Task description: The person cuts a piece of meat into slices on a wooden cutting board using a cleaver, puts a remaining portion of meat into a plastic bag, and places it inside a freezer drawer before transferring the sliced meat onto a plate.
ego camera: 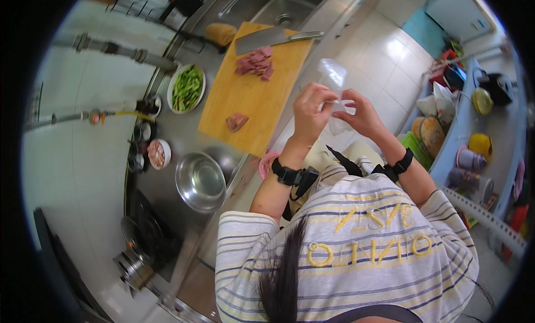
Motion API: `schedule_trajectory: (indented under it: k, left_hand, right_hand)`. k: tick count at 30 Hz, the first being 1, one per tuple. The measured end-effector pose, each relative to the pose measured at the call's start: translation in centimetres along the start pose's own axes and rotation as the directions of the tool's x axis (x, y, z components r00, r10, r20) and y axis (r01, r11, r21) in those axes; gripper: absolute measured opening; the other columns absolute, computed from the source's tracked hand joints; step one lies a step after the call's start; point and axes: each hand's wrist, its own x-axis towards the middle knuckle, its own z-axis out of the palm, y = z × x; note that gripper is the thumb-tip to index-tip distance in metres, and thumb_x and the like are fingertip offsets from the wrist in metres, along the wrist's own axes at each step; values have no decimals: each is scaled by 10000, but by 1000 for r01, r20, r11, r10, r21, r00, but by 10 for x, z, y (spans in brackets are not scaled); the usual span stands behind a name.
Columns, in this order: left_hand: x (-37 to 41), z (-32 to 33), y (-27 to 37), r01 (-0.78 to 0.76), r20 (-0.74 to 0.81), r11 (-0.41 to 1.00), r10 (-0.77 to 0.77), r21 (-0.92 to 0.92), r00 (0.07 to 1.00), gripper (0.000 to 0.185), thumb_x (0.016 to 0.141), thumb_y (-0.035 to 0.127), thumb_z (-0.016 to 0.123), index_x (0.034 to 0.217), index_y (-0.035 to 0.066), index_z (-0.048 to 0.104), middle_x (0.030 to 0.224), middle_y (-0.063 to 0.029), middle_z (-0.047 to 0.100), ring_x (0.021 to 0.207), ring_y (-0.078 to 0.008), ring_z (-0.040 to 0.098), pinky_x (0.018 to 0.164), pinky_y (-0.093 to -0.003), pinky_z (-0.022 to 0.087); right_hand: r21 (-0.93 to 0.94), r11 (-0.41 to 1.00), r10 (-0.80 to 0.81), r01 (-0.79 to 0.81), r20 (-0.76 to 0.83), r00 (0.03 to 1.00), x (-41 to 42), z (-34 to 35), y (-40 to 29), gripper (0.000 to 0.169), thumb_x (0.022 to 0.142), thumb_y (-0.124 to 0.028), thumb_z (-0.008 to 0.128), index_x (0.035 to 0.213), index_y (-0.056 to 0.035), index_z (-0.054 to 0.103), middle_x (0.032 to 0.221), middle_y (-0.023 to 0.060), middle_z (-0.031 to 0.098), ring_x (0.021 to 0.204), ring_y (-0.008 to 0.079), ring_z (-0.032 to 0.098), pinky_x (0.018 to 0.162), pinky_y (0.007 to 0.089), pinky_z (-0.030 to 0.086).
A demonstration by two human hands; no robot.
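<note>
Between both hands, away from the counter edge, a clear plastic bag (333,74) is pinched. My left hand (311,110) grips it at the left and my right hand (360,114) at the right, fingertips close together. Beside them lies a wooden cutting board (246,99). A cleaver (261,40) rests at its far end, next to a pile of sliced pinkish meat (256,64). One small piece of meat (237,122) lies alone near the board's closer end.
Left of the board stand a plate of cut green vegetables (187,89), a small bowl of chopped food (159,154) and a metal basin (200,182). A sink (288,5) is at the top, a stove (150,227) at lower left, a blue shelf (455,143) at right.
</note>
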Motion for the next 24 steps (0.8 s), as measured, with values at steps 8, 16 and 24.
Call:
schedule_trajectory:
  k: [8, 16, 24]
  left_hand:
    - [-35, -70, -72, 327, -224, 835, -250, 442, 942, 480, 694, 74, 744, 1141, 87, 568, 1081, -117, 558, 1019, -297, 532, 866, -385, 443]
    - [-88, -136, -135, 541, -309, 435, -496, 720, 811, 504, 626, 79, 769, 1102, 111, 606, 1082, -137, 541, 979, -352, 527, 866, -414, 449]
    - [-57, -107, -100, 712, 131, 389, -821, -584, 556, 548, 756, 72, 742, 1247, 71, 499, 1085, -76, 643, 898, -149, 629, 753, -282, 528]
  right_hand:
    - [110, 985, 134, -129, -37, 990, 34, -27, 36, 145, 877, -76, 590, 966, 18, 657, 875, 56, 659, 804, 136, 604, 723, 281, 492]
    - [-354, 935, -47, 8, -102, 994, 62, -66, 37, 190, 834, -68, 589, 991, -86, 693, 884, 70, 647, 713, 270, 596, 664, 332, 478]
    - [-302, 942, -205, 150, -160, 966, 70, -83, 27, 192, 820, -3, 606, 987, -58, 681, 951, 64, 636, 892, 212, 608, 724, 294, 512]
